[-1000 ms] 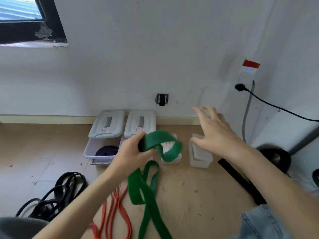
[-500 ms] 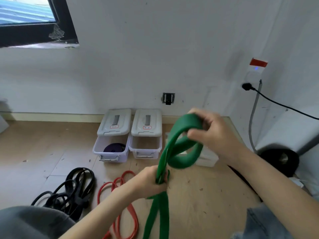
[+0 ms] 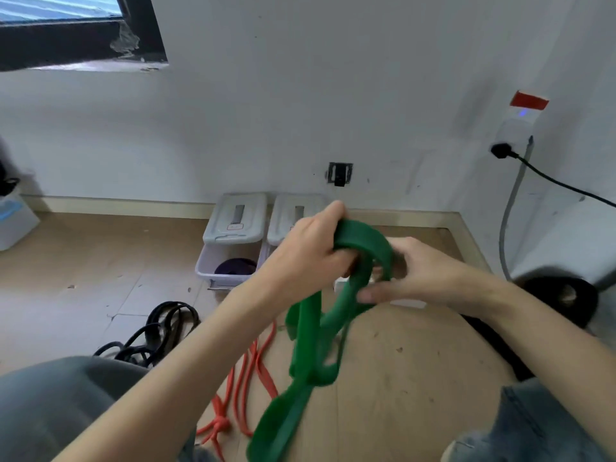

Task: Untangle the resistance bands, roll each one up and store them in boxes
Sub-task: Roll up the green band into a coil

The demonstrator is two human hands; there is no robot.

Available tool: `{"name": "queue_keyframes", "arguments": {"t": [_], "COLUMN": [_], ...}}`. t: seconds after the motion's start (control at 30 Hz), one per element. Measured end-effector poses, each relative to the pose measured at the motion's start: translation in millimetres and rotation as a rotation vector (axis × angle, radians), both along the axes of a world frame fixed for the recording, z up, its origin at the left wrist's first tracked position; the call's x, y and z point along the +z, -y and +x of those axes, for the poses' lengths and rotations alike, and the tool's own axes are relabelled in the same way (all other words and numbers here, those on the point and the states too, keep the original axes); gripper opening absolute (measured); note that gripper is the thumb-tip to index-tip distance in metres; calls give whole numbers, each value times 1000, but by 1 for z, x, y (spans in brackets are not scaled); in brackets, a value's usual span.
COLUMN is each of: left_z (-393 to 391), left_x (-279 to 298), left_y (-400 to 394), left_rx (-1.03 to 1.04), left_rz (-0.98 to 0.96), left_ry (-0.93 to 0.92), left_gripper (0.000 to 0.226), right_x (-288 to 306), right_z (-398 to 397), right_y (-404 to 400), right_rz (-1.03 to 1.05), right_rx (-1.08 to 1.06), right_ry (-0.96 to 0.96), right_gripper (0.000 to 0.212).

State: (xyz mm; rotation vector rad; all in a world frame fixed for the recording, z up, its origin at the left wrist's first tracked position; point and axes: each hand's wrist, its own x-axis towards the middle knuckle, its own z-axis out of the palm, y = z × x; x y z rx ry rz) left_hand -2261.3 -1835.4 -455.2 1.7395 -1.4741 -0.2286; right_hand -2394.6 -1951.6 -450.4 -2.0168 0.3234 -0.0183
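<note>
A wide green resistance band [image 3: 313, 331] hangs in loops in front of me, its lower end trailing to the floor. My left hand [image 3: 310, 248] grips the top coil of the band. Just to the right, my right hand [image 3: 410, 275] holds the same coil, thumb under it and fingers curled round its side. A red band [image 3: 243, 385] lies knotted on the floor under my left arm. Black bands [image 3: 160, 331] lie in a heap further left. An open white box [image 3: 213, 265] by the wall holds a rolled purple band [image 3: 235, 266].
Two box lids [image 3: 236, 218] lean against the wall behind the boxes. Another white box [image 3: 410, 303] is partly hidden behind my hands. A black cable [image 3: 563, 185] runs from a wall socket at right. A black round object [image 3: 563, 295] sits at right.
My left hand rose from low on the band to the top coil, beside the right hand. The right hand shifted lower and to the right. The band's loops swung up.
</note>
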Motion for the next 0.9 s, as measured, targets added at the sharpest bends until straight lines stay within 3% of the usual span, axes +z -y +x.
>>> {"name": "queue_keyframes", "arguments": {"t": [0.17,0.3,0.4,0.47,0.53,0.57,0.63,0.67,0.73,0.8,0.9], "left_z": [16,6,-3,0,9,16,31,35,32,18,0], "left_x": [-23,-73,-118,-124,-104,-85,-41,-21,7,15,2], "left_y": [-2,-3,-11,-11,-5,-2,0,-1,-7,-8,-4], "left_rx": [-9,-81,-183,-156,-53,4,38,16,-28,-50,-54], "left_rz": [31,185,404,438,340,232,-58,-170,-228,-129,20], "left_ry": [-2,-356,-212,-201,-340,-447,-603,-618,-523,-373,-245], "left_gripper": [21,6,21,26,29,30,28,27,31,40,41], "right_x": [0,8,16,21,22,19,12,8,5,3,-6], "right_z": [8,10,5,0,-6,-10,-16,-18,-18,-12,1], "right_y": [-13,-16,-6,5,15,20,28,29,24,17,-3], "right_rz": [14,189,456,575,460,266,-117,-181,-69,122,29], "right_rx": [-190,-167,-233,-284,-305,-299,-229,-177,-124,-123,3], "right_ry": [157,292,430,501,424,304,-31,-173,-236,-97,-67], "right_gripper": [10,15,13,13,9,2,16,28,58,73,44]}}
